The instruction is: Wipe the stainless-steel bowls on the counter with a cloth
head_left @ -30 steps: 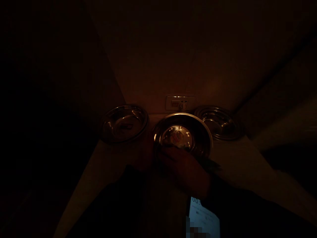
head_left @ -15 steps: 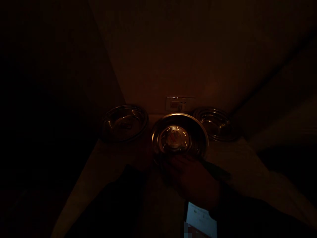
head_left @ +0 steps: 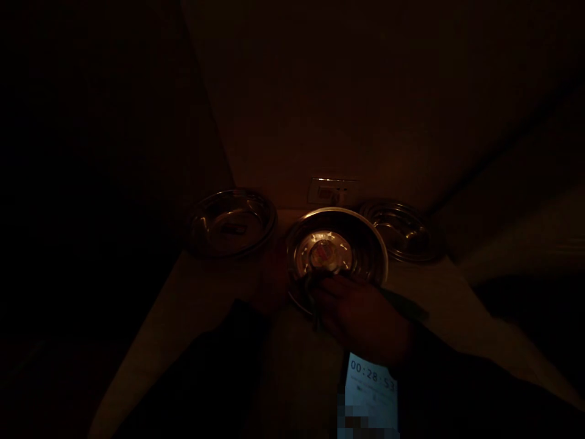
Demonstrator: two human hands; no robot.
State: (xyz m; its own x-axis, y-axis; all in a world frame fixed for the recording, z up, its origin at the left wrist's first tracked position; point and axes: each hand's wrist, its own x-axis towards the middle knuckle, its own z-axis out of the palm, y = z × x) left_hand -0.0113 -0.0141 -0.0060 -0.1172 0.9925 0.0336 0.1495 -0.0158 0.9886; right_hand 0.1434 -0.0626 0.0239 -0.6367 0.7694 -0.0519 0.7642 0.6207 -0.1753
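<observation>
A shiny metal bowl with a round label in its bottom is tilted toward me at the middle of the table. My left hand, very dim, is closed on the bowl's left side; its fingers are hard to make out. Over the near rim, my right hand reaches into the bowl with a dark green cloth bunched under its fingers. Part of the cloth sticks out to the right of that hand.
Metal dishes stand at the back left of the table, and stacked ones at the back right. A wall socket is behind the bowl. A lit phone showing a timer lies near me. The room is very dark.
My right hand and the cloth have moved slightly up and right, further over the near rim into the bowl. The bowl has shifted a little right, uncovering more of its label.
</observation>
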